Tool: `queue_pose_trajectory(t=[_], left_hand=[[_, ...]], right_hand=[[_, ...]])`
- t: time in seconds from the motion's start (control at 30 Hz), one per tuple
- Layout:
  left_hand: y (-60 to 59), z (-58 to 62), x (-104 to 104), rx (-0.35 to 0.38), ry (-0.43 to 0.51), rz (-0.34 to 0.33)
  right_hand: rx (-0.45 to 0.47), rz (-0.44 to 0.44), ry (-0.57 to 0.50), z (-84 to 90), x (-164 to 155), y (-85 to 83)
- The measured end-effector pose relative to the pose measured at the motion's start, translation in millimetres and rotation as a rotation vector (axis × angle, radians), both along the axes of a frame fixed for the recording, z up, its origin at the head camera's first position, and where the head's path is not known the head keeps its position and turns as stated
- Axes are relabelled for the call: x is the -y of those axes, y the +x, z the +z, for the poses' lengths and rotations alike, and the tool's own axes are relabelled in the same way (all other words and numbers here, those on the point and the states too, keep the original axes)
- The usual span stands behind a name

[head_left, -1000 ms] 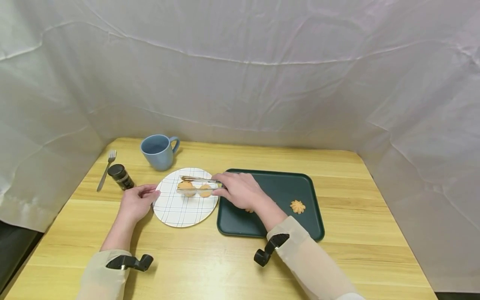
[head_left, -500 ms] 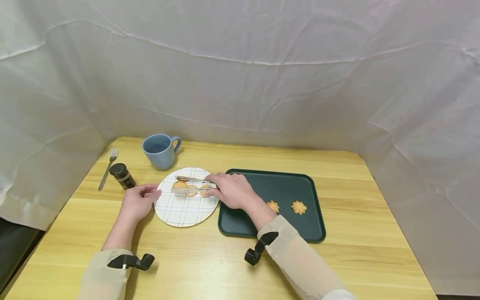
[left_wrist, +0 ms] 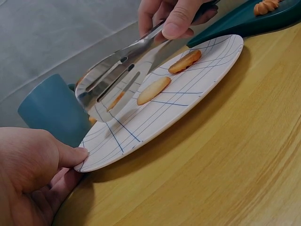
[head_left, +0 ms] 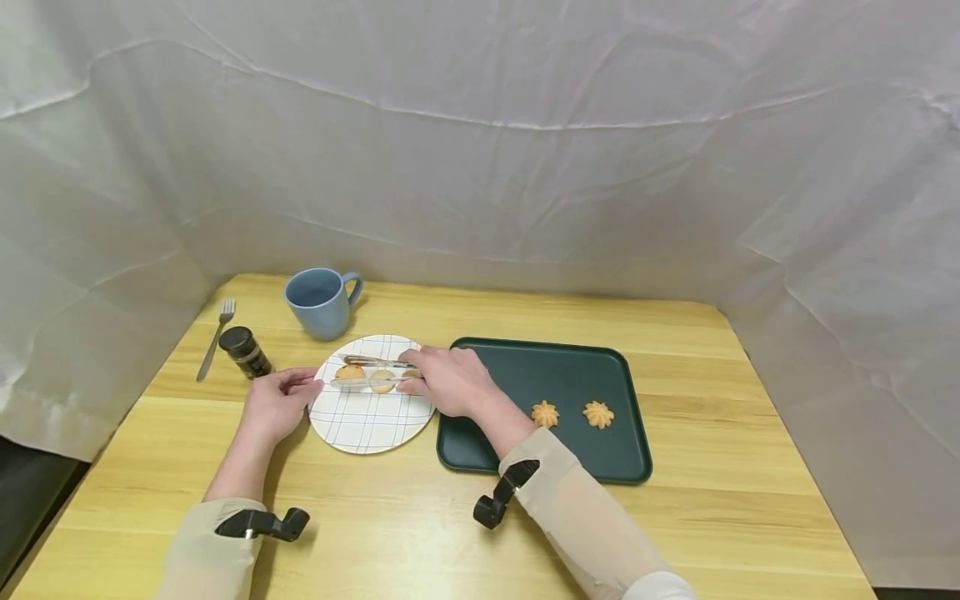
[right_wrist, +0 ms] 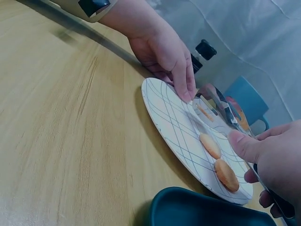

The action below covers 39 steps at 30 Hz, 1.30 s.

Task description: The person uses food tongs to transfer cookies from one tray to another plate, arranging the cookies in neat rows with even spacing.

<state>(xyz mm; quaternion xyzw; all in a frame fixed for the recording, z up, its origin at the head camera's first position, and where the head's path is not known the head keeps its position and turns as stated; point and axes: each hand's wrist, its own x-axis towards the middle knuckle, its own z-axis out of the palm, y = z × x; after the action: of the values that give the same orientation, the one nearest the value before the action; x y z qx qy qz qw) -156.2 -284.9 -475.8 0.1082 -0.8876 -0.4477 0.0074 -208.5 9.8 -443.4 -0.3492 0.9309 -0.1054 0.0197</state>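
Observation:
My left hand point(head_left: 273, 406) pinches the left rim of a white plate point(head_left: 367, 429) with blue grid lines, thumb on top and fingers beneath. In the left wrist view the plate tilts across the picture. My right hand point(head_left: 453, 383) grips metal tongs point(left_wrist: 134, 50) with slotted ends, reaching in over the plate from its right. Between the tongs' ends shows a golden round cookie point(head_left: 349, 374), partly hidden by the metal. Two more cookies lie on the plate: a pale oval one point(left_wrist: 154, 90) and a browner one point(left_wrist: 185, 61) nearer my right hand.
Right of the plate lies a dark green tray point(head_left: 487, 450) bearing two flower-shaped cookies point(head_left: 597, 415). A blue mug point(head_left: 322, 308) stands behind the plate. To the left are a black-capped jar point(head_left: 246, 352) and a fork point(head_left: 216, 340). Grey cloth point(head_left: 480, 192) walls the table's back.
My right hand has moved left over the plate with the tongs and the cookie between their ends. Its arm has uncovered a cookie on the tray. The left hand still holds the rim.

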Motion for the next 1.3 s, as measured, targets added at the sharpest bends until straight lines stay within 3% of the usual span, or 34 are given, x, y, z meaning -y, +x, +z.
queue_pose_trajectory(t=[0.67, 1.3], left_hand=[[1.7, 1.4, -6.2, -0.011, 0.007, 0.004], [-2.5, 0.8, 0.2, 0.002, 0.008, -0.014]], right_hand=[[0.020, -0.016, 0.018, -1.5, 5.5, 3.3], [-0.010, -0.001, -0.097, 15.0, -23.1, 18.9]])
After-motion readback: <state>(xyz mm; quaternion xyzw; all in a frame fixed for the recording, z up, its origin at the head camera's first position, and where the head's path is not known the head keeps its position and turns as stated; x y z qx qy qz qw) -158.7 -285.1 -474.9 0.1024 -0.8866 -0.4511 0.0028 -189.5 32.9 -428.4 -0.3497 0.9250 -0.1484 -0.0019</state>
